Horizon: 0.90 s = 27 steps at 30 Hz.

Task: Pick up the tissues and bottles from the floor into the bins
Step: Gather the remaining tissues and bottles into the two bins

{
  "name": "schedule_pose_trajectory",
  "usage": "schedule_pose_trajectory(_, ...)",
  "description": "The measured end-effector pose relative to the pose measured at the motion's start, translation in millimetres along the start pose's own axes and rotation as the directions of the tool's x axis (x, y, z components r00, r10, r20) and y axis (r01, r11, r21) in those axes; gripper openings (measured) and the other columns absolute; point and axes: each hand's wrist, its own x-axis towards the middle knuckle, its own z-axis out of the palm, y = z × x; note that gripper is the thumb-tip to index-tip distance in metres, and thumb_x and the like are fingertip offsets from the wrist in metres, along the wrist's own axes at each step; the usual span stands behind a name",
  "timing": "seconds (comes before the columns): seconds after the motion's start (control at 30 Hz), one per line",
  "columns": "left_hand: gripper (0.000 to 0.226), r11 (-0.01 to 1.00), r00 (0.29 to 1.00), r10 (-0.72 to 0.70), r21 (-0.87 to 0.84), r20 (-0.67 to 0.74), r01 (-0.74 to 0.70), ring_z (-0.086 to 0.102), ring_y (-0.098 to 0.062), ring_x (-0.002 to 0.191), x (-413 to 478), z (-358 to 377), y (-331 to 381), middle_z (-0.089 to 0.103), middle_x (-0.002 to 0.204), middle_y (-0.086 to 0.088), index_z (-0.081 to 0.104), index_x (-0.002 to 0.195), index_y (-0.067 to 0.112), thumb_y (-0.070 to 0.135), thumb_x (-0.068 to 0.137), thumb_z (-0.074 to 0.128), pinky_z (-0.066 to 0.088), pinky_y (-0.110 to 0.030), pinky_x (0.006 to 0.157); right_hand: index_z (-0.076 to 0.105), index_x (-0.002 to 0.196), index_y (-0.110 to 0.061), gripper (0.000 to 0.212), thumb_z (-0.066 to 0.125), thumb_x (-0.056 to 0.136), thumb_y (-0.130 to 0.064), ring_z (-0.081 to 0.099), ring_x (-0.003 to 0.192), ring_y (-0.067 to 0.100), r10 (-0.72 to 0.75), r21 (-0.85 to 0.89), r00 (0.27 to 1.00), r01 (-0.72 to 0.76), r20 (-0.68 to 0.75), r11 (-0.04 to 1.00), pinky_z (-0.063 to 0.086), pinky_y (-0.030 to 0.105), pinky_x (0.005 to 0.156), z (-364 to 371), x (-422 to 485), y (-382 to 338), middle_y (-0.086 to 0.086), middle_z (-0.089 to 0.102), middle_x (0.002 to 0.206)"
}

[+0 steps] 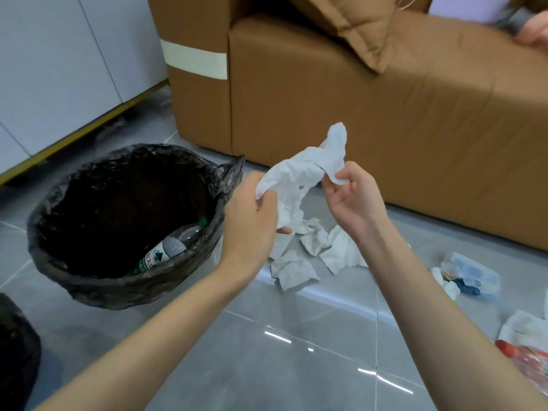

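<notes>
Both hands hold one crumpled white tissue in the air, right of the bin. My left hand grips its lower left end, and my right hand pinches its right end between thumb and fingers. The bin, lined with a black bag, stands on the floor at the left. A clear plastic bottle with a green label lies inside it. Several more crumpled tissues lie on the grey tiles below my hands. A red-capped bottle shows at the right edge.
A brown sofa with a cushion fills the back. A second black-lined bin sits at the lower left edge. A tissue pack and another tissue lie at the right. Another person's hand rests on the sofa, top right. White cabinets line the left wall.
</notes>
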Motion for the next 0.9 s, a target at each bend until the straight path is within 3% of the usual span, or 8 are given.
schedule_pose_trajectory(0.1,0.022,0.988,0.986,0.137,0.088,-0.091,-0.129,0.061,-0.027,0.08,15.7,-26.3,18.1,0.058,0.094,-0.01,0.057,0.093,0.012,0.006,0.091,0.036,0.045,-0.012,0.043,0.057,0.106,-0.001,0.036,0.034,0.082,0.014,0.062,0.101,0.017,0.004,-0.047,0.995,0.001,0.102,0.999,0.049,0.022,0.092,24.1,0.8,2.8,0.007,0.066,0.109)
schedule_pose_trajectory(0.2,0.026,0.926,0.961,0.25,0.32,-0.116,-0.202,0.056,-0.015,0.083,31.2,-58.6,10.7,0.055,0.101,-0.004,0.057,0.101,0.028,0.014,0.093,0.037,0.055,-0.026,0.052,0.06,0.116,-0.002,0.045,0.037,0.081,0.015,0.062,0.106,0.016,0.073,-0.23,0.974,-0.022,0.215,0.973,0.049,0.023,0.091,51.2,5.8,15.9,0.008,0.066,0.119)
schedule_pose_trajectory(0.27,0.031,0.856,0.961,0.254,0.488,-0.113,-0.169,0.054,-0.019,0.078,35.8,-77.9,3.9,0.049,0.099,-0.004,0.059,0.112,0.029,0.016,0.094,0.036,0.055,-0.038,0.063,0.06,0.121,0.0,0.051,0.039,0.078,0.016,0.064,0.106,0.019,0.143,-0.366,0.963,-0.051,0.228,0.929,0.052,0.024,0.087,68.2,9.4,31.1,0.009,0.065,0.123)
schedule_pose_trajectory(0.4,0.034,0.65,0.966,0.235,0.756,-0.107,-0.074,0.047,-0.019,0.066,35.0,-110.1,-1.4,0.04,0.101,-0.005,0.058,0.122,0.028,0.016,0.097,0.039,0.037,-0.029,0.051,0.064,0.117,0.001,0.046,0.044,0.078,0.016,0.066,0.093,0.018,0.21,-0.583,0.959,-0.062,0.19,0.81,0.057,0.024,0.077,100.9,5.9,70.0,0.011,0.069,0.112)
schedule_pose_trajectory(0.53,0.032,0.447,0.993,0.058,0.892,-0.101,0.065,0.048,-0.028,0.087,38.2,-135.3,-13.9,0.04,0.109,-0.009,0.057,0.12,0.022,0.015,0.095,0.04,0.039,-0.036,0.062,0.071,0.099,-0.012,0.031,0.055,0.078,0.006,0.064,0.088,0.012,0.134,-0.876,0.95,0.197,0.281,0.44,0.055,0.033,0.083,113.4,2.7,108.3,0.002,0.071,0.096)
schedule_pose_trajectory(0.63,0.034,0.293,0.986,-0.149,0.949,-0.07,0.112,0.04,-0.031,0.108,40.6,-143.6,-21.8,0.039,0.12,-0.011,0.051,0.125,0.017,0.017,0.093,0.042,0.034,-0.036,0.07,0.071,0.103,-0.017,0.033,0.056,0.079,0.0,0.062,0.09,0.004,0.097,-0.914,0.915,0.374,0.391,0.154,0.052,0.018,0.077,114.5,4.7,120.4,-0.005,0.07,0.104)
schedule_pose_trajectory(0.77,0.044,0.362,0.979,-0.201,0.927,-0.023,0.096,0.04,-0.03,0.119,40.7,-149.5,-24.1,0.039,0.135,-0.008,0.044,0.136,0.021,0.02,0.093,0.047,0.035,-0.034,0.075,0.067,0.113,-0.018,0.032,0.06,0.084,-0.008,0.064,0.093,0.004,0.03,-0.888,0.891,0.447,0.453,0.11,0.05,0.016,0.085,112.1,6.9,121.4,-0.007,0.067,0.112)
schedule_pose_trajectory(0.9,0.042,0.527,1.0,0.004,0.85,-0.007,0.004,0.049,-0.025,0.117,38.4,-141.2,-15.1,0.045,0.137,-0.003,0.045,0.137,0.026,0.025,0.095,0.047,0.039,-0.031,0.073,0.068,0.107,-0.021,0.027,0.059,0.084,-0.009,0.062,0.088,0.001,-0.17,-0.888,0.909,0.41,0.38,0.207,0.051,0.018,0.083,97.5,13.6,110.7,-0.011,0.067,0.104)
